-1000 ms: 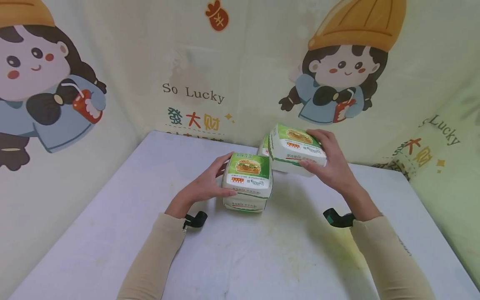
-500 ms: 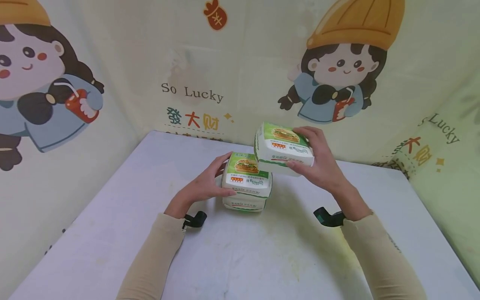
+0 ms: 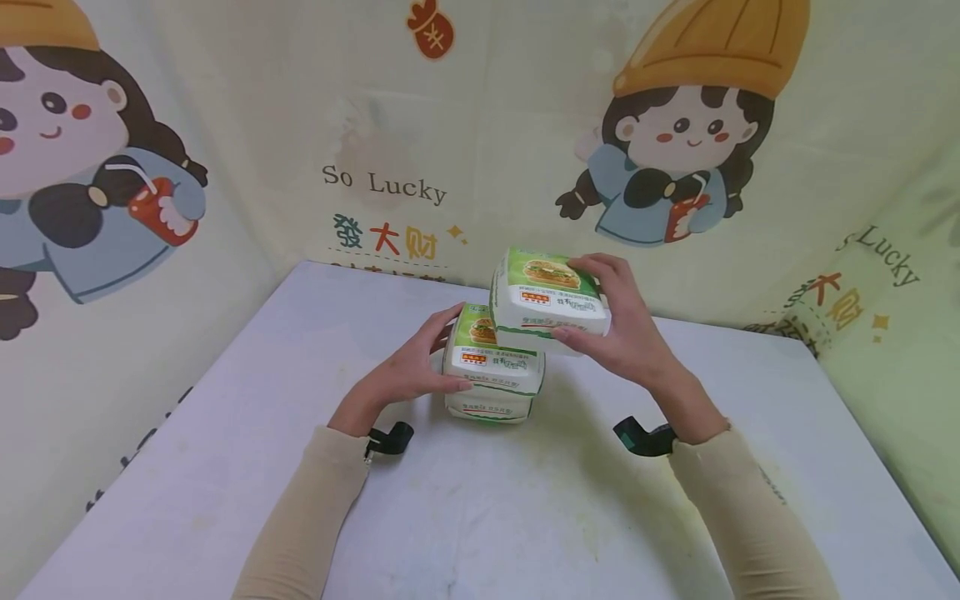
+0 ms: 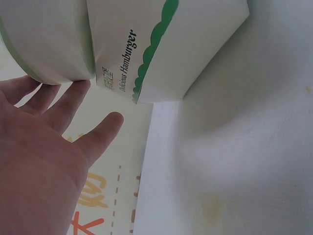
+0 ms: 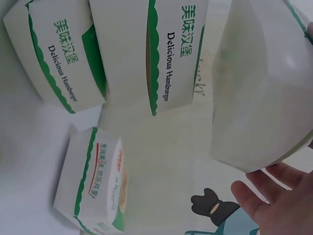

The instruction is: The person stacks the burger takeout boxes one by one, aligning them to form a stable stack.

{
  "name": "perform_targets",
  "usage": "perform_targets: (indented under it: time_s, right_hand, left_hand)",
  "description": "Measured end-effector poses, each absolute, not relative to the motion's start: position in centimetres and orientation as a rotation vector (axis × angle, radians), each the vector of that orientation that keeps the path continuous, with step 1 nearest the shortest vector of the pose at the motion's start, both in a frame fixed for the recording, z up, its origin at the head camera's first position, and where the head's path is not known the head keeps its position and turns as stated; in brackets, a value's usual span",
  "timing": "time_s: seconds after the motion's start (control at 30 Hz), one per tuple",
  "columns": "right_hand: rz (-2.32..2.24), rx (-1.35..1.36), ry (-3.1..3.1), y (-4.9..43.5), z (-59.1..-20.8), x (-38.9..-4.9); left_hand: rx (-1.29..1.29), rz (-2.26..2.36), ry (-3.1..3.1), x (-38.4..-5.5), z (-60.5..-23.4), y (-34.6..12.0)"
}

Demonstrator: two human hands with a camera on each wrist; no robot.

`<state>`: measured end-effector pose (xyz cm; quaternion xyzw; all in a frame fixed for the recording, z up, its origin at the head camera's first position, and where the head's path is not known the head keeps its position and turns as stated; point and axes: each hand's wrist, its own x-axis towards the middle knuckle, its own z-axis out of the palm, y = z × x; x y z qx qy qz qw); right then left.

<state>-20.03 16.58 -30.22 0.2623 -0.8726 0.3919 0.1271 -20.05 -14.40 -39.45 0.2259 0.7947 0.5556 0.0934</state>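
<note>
Two white and green hamburger boxes stand stacked on the table, an upper box [image 3: 498, 362] and a lower box [image 3: 487, 407]. My left hand [image 3: 405, 368] holds the upper box's left side, thumb at the front corner and fingers towards the back. In the left wrist view its fingertips [image 4: 78, 87] touch that box's edge. Another hamburger box [image 3: 551, 304] is gripped from the right by my right hand [image 3: 624, 329], tilted above the stack. A gap separates it from the upper box in the right wrist view. One more hamburger box [image 5: 90, 178] sits behind, hidden in the head view.
The white table [image 3: 300, 500] spreads around the stack, with faint yellowish stains. Behind it hangs a cream cloth [image 3: 480, 167] printed with cartoon figures and lettering, coming down to the table's back edge. A black wrist camera [image 3: 392, 437] is strapped at each sleeve.
My right hand has carried its box leftward, from beside the stack to over it, covering the box behind from the head view. The left hand has stayed on the upper box.
</note>
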Motion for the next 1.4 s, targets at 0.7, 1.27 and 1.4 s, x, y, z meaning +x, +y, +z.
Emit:
perform_targets:
  time_s: [0.7,1.27,1.4]
  right_hand:
    - [1.155,0.828,-2.58,14.1,-30.2,-19.6]
    - [1.058,0.821,-2.628,12.7,-30.2,-19.1]
    - [1.036,0.823,-2.643,12.5,-30.4,-19.0]
  left_hand:
    - [0.636,1.577,2.458,-19.6,-38.6,-14.1]
    - [0.697,1.557,2.467,-19.4,-38.4,-14.1]
    - [0.711,1.558,2.461,-19.4,-38.5,-14.1]
